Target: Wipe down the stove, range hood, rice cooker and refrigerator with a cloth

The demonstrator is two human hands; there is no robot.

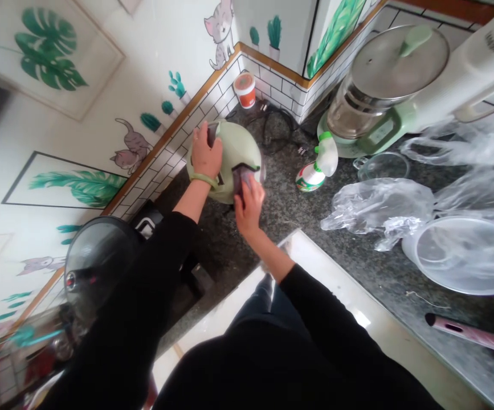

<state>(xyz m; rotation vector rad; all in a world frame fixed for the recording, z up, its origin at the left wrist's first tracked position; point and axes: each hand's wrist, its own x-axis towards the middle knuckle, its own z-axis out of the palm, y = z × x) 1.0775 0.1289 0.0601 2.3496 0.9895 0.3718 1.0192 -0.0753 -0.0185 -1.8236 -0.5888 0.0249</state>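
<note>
A light green rounded kitchen appliance (238, 142) stands on the dark stone counter near the wall corner; its exact kind is unclear. Over its left side reaches my left hand (206, 154), a pale green bangle at the wrist and the fingers curled at a dark part near the top. My right hand (250, 206) presses a dark greyish cloth (240, 177) against the front of the appliance, by a black-edged part. The fingers of that hand are bent round the cloth. Parts of the appliance are hidden behind both hands.
A spray bottle (318, 164), glass cup (383, 166) and lidded glass pot (358, 108) stand to the right. Plastic bags (379, 205), a white bowl (417, 250) and a pink-handled tool (473, 333) lie nearer. Behind are an orange tub (245, 91) and black cables (278, 139).
</note>
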